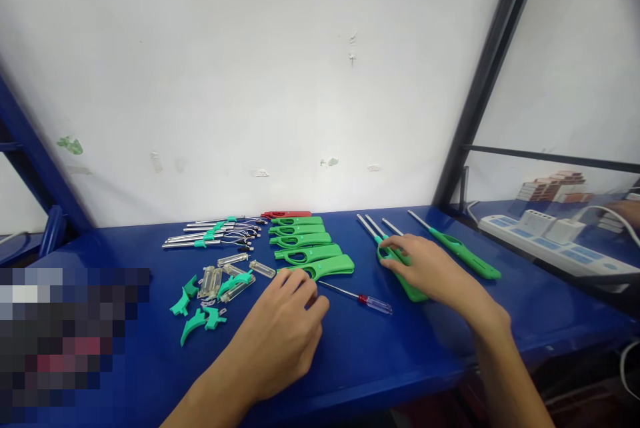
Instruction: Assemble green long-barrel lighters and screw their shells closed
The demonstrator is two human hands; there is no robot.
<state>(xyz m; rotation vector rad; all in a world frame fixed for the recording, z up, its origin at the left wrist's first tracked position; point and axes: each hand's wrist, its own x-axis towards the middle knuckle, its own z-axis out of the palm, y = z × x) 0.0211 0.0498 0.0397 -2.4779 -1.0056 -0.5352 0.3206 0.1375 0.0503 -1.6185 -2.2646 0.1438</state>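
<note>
My left hand [290,331] is at the near end of a column of green lighter shells [309,254], its curled fingertips at the nearest shell; what they hold, if anything, is hidden. My right hand [425,267] has its fingers on a green lighter [411,289] with a metal tube, among other lighters at the right. Another green lighter [465,256] lies farther right. Between my hands lies a screwdriver [375,304] with a clear and red handle. Left of my left hand are clear fuel tanks [262,269] and teal triggers [193,327].
Metal tubes with wires [193,239] lie at the back left, and a red shell [287,214] tops the column by the wall. A white power strip [550,245] is beyond the frame post at the right. Blurred blocks cover the lower left.
</note>
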